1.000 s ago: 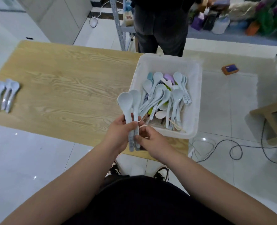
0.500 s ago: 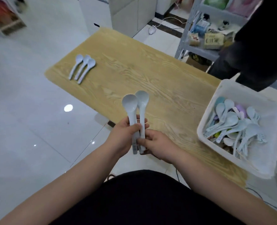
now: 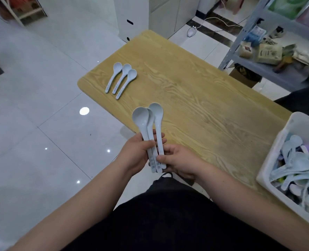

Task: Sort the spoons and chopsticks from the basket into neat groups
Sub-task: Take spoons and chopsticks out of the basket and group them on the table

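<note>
Spoons [image 3: 143, 122]: held as a loose bunch at near table [image 3: 204, 105] edge, handles wrapped by left hand [image 3: 133, 154] fingers and pinched by right hand [image 3: 181, 162]; liable to fan apart or drop if either grip eased before reaching laid-out row [image 3: 122, 78].

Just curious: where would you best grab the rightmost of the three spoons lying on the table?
Probably the rightmost spoon by its slim handle, coming from its open right side; its bowl sits tight against the middle spoon, leaving little room there.
</note>
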Motion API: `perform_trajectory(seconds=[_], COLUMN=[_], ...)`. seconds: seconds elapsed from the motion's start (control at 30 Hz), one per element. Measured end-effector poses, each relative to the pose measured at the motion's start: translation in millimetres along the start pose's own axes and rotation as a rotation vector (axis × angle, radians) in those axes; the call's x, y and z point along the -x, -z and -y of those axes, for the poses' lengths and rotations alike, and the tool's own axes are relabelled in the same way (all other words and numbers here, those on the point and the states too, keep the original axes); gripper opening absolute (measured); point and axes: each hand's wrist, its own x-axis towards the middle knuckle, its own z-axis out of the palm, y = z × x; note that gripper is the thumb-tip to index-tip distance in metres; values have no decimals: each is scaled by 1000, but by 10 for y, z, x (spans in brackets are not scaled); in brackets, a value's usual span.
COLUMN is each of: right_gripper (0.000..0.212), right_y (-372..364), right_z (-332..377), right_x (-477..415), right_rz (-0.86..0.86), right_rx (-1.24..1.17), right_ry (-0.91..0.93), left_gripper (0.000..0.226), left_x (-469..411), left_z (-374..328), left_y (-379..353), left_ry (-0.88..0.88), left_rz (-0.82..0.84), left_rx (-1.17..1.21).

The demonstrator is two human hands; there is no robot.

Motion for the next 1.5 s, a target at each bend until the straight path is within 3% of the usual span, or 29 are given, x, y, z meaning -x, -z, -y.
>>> perform_trajectory(seconds=[0.37,0.57,0.77,0.87,0.97,1.07,1.17,1.3,1.5], right_gripper=[21,22,16,17,17,21,19,13,49], right_y=[98,52,-76,-38,27,25,-79,-198,-187], right_z=[952,1105,1212,1305,1381,1444,1526,1664,1618], right_x=[-1159,-1782,-2555,-2947,-3320,-3654,-3846,-3928,-3915], right_rz=[52,-67,-291,-443,-565,-672,-721,-713,-868], right_rx=[103,44,-62,-102,-204,-201,-59,223,409], right_ry=[53,-5,-104,-180,-261,-300,-328,-319,-307], left_gripper=[31,31,37,39,43,59,68,67,73], left_x=[-935,-1505,-2304,-2778,-3241,-3517,-3615,-3660,-3728], left_z=[-905,-1162,-1588,-1902,-2188,-2386,-2453,-2470,-2491], left_y=[160,442,988,1344,1745,2037,2168,2117,2023], left_ry=[-30,27,79,4,-118,-81,-29,-93,-317], left_rz=[-177,-153,-74,-114,-15,142,294,424,593], left_rx=[-127,-184,-520,-879,-1283,-1565,-1631,-1635,-1764])
